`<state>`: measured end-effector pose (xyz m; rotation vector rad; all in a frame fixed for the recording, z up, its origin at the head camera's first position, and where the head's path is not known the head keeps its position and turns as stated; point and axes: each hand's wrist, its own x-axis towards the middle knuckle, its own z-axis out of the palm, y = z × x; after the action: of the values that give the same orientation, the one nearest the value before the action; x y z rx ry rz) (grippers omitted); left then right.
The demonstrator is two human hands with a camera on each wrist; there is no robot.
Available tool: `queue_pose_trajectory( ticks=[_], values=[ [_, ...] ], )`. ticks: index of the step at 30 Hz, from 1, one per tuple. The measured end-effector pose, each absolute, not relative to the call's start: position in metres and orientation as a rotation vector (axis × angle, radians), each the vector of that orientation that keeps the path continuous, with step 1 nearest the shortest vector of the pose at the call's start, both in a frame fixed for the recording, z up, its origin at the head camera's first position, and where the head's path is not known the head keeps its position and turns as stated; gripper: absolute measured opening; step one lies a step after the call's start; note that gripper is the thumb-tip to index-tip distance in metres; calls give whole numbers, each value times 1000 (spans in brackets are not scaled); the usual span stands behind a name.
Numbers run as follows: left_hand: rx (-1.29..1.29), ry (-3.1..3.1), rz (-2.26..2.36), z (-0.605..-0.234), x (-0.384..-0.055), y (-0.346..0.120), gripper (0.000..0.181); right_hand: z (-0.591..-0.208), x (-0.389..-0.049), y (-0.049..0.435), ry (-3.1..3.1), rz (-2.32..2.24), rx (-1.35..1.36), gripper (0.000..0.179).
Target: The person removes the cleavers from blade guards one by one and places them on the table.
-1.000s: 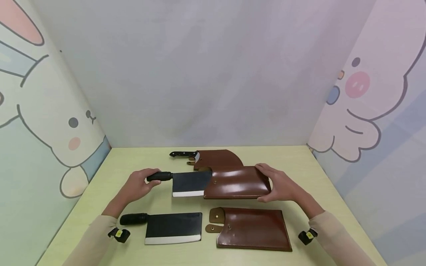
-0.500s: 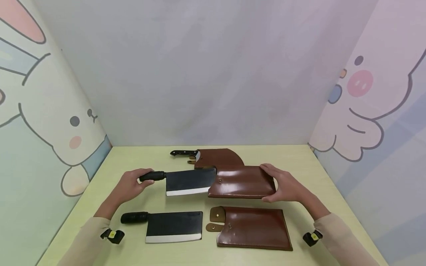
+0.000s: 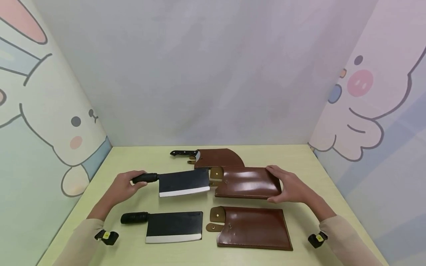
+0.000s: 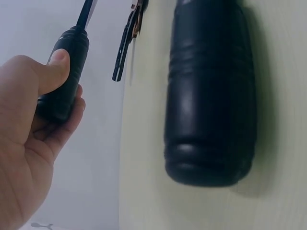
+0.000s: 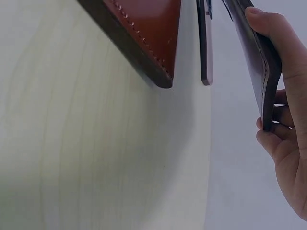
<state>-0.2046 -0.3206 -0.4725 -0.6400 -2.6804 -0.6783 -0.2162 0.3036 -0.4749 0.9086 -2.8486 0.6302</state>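
Note:
My left hand [image 3: 124, 187] grips the black handle of a cleaver [image 3: 184, 183], its dark blade held level above the table, pale cutting edge toward me. In the left wrist view the thumb lies along that handle [image 4: 67, 72]. On the right, my right hand [image 3: 288, 186] holds the closed end of a brown leather sheath [image 3: 249, 182], thumb on one long edge and fingers at the other. The sheath's mouth, with its strap and flap [image 3: 216, 173], faces the blade's tip. The blade is out of the sheath, its tip right at the strap.
Nearer me on the pale table [image 3: 179, 255] lie a second cleaver [image 3: 174, 227] and a second brown sheath [image 3: 254, 228]. At the back a black-handled knife [image 3: 184, 153] sits in a rounded brown sheath [image 3: 219, 158]. A grey wall [image 3: 213, 74] stands behind, with cartoon-printed panels at both sides.
The cleaver's blade has slid out of the sheath as my left hand moved left and my right hand moved right. The sheath's strap and flap have come into sight.

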Motion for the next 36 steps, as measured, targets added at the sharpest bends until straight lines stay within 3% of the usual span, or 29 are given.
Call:
queue_pose_trajectory(
  ticks=[36],
  values=[
    [-612,-2930,-630,-490,-216,-332,36,-477,-226,312,-3028,532,903,118]
  ],
)
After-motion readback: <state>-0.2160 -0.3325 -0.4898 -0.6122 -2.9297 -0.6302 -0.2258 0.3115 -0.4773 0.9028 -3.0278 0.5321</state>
